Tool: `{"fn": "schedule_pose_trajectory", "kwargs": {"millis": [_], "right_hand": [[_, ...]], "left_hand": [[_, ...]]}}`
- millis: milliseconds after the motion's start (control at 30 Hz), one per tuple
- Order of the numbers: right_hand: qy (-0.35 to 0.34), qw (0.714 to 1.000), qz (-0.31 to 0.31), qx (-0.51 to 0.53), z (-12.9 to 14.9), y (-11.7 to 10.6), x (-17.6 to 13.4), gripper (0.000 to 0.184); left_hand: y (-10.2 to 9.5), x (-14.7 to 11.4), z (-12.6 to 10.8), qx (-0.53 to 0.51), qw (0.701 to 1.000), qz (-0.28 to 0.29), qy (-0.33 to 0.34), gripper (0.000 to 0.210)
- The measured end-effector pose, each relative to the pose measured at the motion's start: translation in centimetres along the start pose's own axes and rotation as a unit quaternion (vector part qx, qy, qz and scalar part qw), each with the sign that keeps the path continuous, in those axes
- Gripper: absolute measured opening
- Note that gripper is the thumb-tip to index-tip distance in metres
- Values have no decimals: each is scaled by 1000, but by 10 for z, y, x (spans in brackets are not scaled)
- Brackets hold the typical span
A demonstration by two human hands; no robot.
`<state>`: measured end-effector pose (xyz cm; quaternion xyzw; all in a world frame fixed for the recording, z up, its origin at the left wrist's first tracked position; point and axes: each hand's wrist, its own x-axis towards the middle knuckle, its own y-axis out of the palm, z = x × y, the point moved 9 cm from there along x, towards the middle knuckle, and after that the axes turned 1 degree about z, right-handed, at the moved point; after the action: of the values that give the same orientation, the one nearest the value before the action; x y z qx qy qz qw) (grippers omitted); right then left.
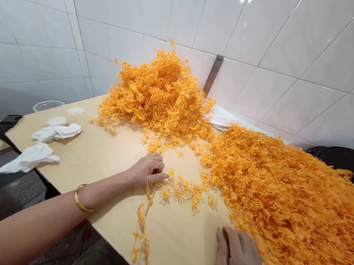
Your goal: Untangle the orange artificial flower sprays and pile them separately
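My left hand (149, 171) is closed on the top of a thin, branching orange plastic strand (143, 227), which trails down toward the table's near edge. Just right of its fingers lie several loose orange spider-like plastic pieces (180, 192), each with thin legs around a small round middle. My right hand (239, 264) rests low on the table, thumb and fingers pressed together; whatever they may hold is hidden. It is beside a wide heap of orange plastic pieces (287, 207). A taller orange pile (159, 93) stands beyond my left hand.
Crumpled white tissues (30, 159) lie at the left of the pale table (109, 148), near a clear round lid (48, 105). A metal bracket (213, 76) is fixed to the tiled wall. Black rounded objects (352, 165) are behind the right heap.
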<state>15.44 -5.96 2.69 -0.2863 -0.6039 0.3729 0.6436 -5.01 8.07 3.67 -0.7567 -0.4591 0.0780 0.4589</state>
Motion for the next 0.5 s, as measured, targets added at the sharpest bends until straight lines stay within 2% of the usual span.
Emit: {"fn": "schedule_pose_trajectory", "kwargs": {"millis": [300,433,500], "right_hand": [[30,999,5,15,-3,-2,-6,18],[55,998,6,13,-5,-5,-8,19],[64,998,13,14,-7,-4,-10,19]], "left_hand": [[-1,-3,-6,20,1000,-11,16,35],[0,-4,-5,4,1000,1,22,32],[-1,-3,-7,7,999,24,31,32]]}}
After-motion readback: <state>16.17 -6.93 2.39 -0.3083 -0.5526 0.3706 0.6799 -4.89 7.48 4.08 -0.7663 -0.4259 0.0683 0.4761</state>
